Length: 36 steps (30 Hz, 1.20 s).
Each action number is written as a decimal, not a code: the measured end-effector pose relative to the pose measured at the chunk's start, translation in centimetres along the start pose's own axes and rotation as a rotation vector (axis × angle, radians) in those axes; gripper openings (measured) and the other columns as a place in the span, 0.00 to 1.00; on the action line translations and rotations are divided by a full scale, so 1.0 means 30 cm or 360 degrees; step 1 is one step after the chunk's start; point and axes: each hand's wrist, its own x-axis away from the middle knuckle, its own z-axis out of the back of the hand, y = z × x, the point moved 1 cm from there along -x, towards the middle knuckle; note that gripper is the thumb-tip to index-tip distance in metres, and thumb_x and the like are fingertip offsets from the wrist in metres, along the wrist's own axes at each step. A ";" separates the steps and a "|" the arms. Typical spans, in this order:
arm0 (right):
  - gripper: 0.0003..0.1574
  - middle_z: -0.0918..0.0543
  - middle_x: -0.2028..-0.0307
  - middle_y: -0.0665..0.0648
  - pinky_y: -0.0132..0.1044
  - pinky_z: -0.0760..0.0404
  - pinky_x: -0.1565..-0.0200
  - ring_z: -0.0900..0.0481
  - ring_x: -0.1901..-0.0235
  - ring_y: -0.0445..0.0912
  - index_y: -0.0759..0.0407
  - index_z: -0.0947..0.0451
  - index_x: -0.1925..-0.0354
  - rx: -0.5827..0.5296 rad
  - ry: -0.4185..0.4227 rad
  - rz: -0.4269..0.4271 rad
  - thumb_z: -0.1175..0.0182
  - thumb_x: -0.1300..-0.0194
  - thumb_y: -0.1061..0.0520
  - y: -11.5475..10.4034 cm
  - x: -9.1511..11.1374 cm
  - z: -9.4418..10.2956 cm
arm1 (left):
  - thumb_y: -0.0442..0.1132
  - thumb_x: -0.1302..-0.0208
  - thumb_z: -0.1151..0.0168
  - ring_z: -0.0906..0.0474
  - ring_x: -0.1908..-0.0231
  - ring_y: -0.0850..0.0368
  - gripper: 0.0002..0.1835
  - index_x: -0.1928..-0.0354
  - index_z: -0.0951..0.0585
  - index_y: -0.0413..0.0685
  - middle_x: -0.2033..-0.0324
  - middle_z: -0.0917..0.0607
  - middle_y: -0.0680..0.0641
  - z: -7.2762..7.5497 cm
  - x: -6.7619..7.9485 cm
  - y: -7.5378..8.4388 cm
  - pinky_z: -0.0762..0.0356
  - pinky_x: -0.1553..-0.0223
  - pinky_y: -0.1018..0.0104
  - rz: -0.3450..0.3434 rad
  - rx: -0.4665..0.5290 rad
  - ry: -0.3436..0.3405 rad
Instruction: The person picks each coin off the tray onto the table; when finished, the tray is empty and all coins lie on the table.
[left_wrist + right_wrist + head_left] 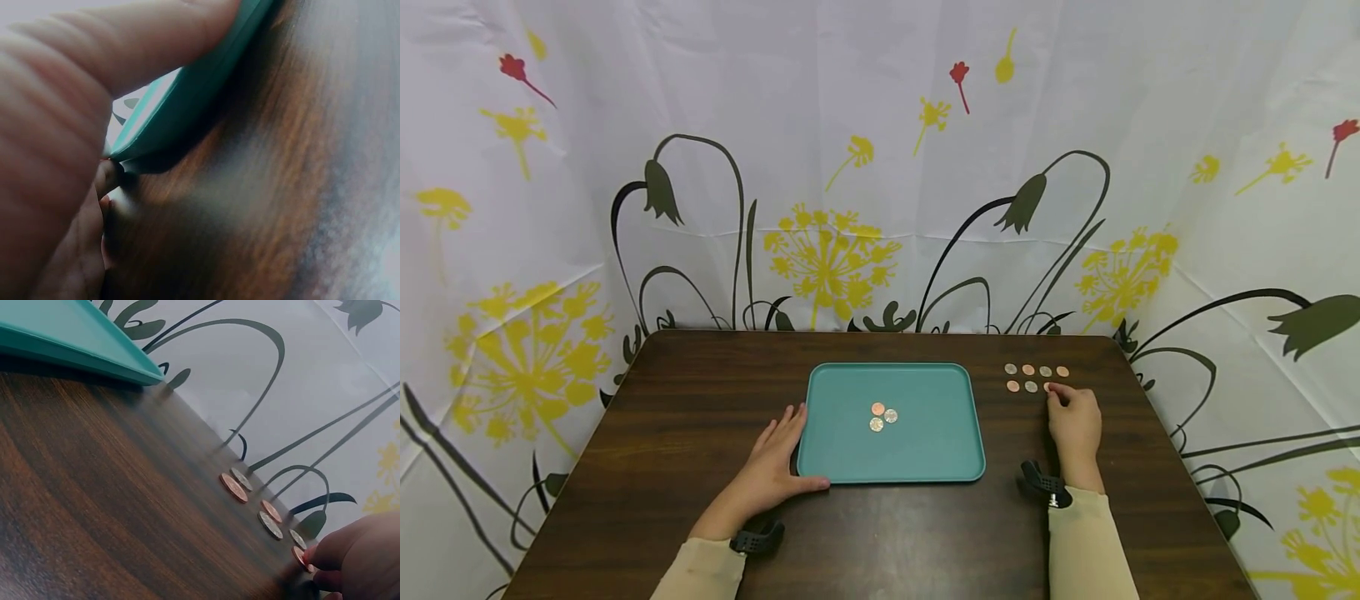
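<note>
A teal tray lies on the table with one copper coin and two silver coins grouped near its middle. At the tray's near left corner, my left hand rests with extended fingers along the left rim and its thumb on the front rim. To the right of the tray, my right hand has its thumb and index fingertips at a copper coin, at the right end of the nearer row. That coin is partly covered by the fingertips and appears slightly tilted in the right wrist view.
Several copper and silver coins lie in two rows on the dark wooden table, right of the tray. Behind the table's far edge hangs a white curtain printed with flowers. Each wrist wears a black band.
</note>
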 end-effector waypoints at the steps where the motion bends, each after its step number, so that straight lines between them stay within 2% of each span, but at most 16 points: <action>1: 0.19 0.17 0.48 0.72 0.67 0.24 0.41 0.20 0.44 0.70 0.63 0.10 0.42 0.0000 0.0004 0.0001 0.39 0.21 0.58 -0.001 0.000 -0.001 | 0.66 0.44 0.17 0.60 0.11 0.36 0.73 0.11 0.54 0.41 0.12 0.51 0.38 0.000 0.000 -0.001 0.66 0.15 0.32 0.0001 0.0002 0.0000; 7: 0.16 0.16 0.51 0.72 0.65 0.24 0.43 0.19 0.46 0.69 0.65 0.09 0.44 -0.0098 0.0098 0.0061 0.36 0.22 0.57 -0.005 -0.002 -0.008 | 0.66 0.43 0.18 0.61 0.11 0.36 0.73 0.11 0.54 0.42 0.11 0.51 0.39 0.004 0.001 -0.006 0.66 0.15 0.32 -0.0001 -0.0010 0.0002; 13: 0.13 0.15 0.56 0.69 0.54 0.25 0.52 0.19 0.54 0.64 0.65 0.09 0.50 -0.0202 0.0197 0.0085 0.31 0.24 0.57 0.002 0.000 -0.023 | 0.66 0.44 0.18 0.60 0.11 0.36 0.73 0.11 0.54 0.41 0.12 0.51 0.38 0.008 0.005 -0.003 0.66 0.16 0.32 0.0004 -0.0009 0.0003; 18: 0.11 0.13 0.57 0.67 0.46 0.27 0.54 0.18 0.55 0.60 0.64 0.10 0.51 -0.0277 0.0181 0.0092 0.33 0.24 0.59 -0.025 0.005 -0.027 | 0.66 0.44 0.18 0.61 0.11 0.36 0.73 0.11 0.54 0.41 0.12 0.51 0.39 0.008 0.005 -0.002 0.67 0.15 0.32 0.0005 -0.0004 -0.0002; 21: 0.10 0.11 0.54 0.67 0.33 0.27 0.55 0.18 0.55 0.56 0.65 0.11 0.51 -0.0359 0.0145 0.0111 0.33 0.24 0.60 -0.066 0.018 -0.021 | 0.66 0.43 0.18 0.60 0.11 0.36 0.73 0.11 0.54 0.41 0.12 0.51 0.39 0.008 0.007 -0.001 0.66 0.15 0.32 0.0001 -0.0005 -0.0003; 23: 0.10 0.11 0.53 0.65 0.27 0.28 0.59 0.18 0.56 0.52 0.64 0.11 0.51 -0.0410 0.0090 0.0128 0.33 0.23 0.59 -0.101 0.029 -0.013 | 0.66 0.43 0.18 0.60 0.11 0.36 0.73 0.11 0.54 0.41 0.12 0.51 0.38 0.007 0.007 0.000 0.66 0.15 0.32 0.0003 -0.0001 -0.0006; 25: 0.11 0.11 0.54 0.62 0.24 0.28 0.63 0.20 0.58 0.48 0.63 0.11 0.50 -0.0451 -0.0015 0.0127 0.33 0.23 0.57 -0.142 0.043 -0.005 | 0.67 0.43 0.18 0.60 0.11 0.36 0.73 0.11 0.54 0.41 0.12 0.51 0.38 0.003 0.005 0.001 0.66 0.15 0.32 0.0002 0.0006 -0.0014; 27: 0.12 0.12 0.57 0.58 0.28 0.26 0.65 0.22 0.62 0.44 0.61 0.11 0.48 -0.0495 -0.0193 0.0120 0.32 0.22 0.54 -0.186 0.057 -0.008 | 0.67 0.43 0.18 0.61 0.11 0.37 0.74 0.11 0.54 0.41 0.12 0.52 0.39 -0.001 0.003 0.002 0.66 0.15 0.32 0.0005 0.0010 -0.0023; 30: 0.16 0.15 0.60 0.57 0.34 0.22 0.69 0.21 0.65 0.45 0.62 0.12 0.45 -0.0592 -0.0604 0.0083 0.32 0.22 0.53 -0.263 0.096 -0.036 | 0.67 0.43 0.18 0.61 0.11 0.37 0.74 0.11 0.55 0.42 0.11 0.52 0.39 -0.005 0.001 0.001 0.66 0.15 0.33 0.0008 0.0011 -0.0027; 33: 0.18 0.16 0.61 0.59 0.38 0.17 0.72 0.18 0.67 0.50 0.65 0.15 0.42 -0.0650 -0.1024 0.0116 0.32 0.23 0.55 -0.343 0.148 -0.089 | 0.67 0.43 0.18 0.61 0.11 0.37 0.73 0.11 0.55 0.42 0.11 0.52 0.40 -0.002 0.003 0.001 0.66 0.15 0.33 0.0012 0.0005 -0.0023; 34: 0.19 0.16 0.61 0.61 0.39 0.16 0.71 0.17 0.67 0.52 0.67 0.16 0.41 -0.0669 -0.1136 0.0137 0.32 0.23 0.56 -0.370 0.167 -0.109 | 0.66 0.43 0.18 0.61 0.11 0.37 0.73 0.11 0.55 0.42 0.11 0.52 0.39 -0.001 0.004 0.001 0.66 0.15 0.33 0.0012 0.0004 -0.0020; 36: 0.19 0.15 0.59 0.62 0.41 0.13 0.69 0.16 0.65 0.52 0.68 0.16 0.41 -0.0684 -0.1271 0.0212 0.31 0.24 0.58 -0.417 0.202 -0.152 | 0.66 0.43 0.18 0.61 0.11 0.37 0.73 0.11 0.54 0.41 0.12 0.52 0.39 0.002 0.007 0.001 0.66 0.15 0.32 0.0010 0.0012 -0.0010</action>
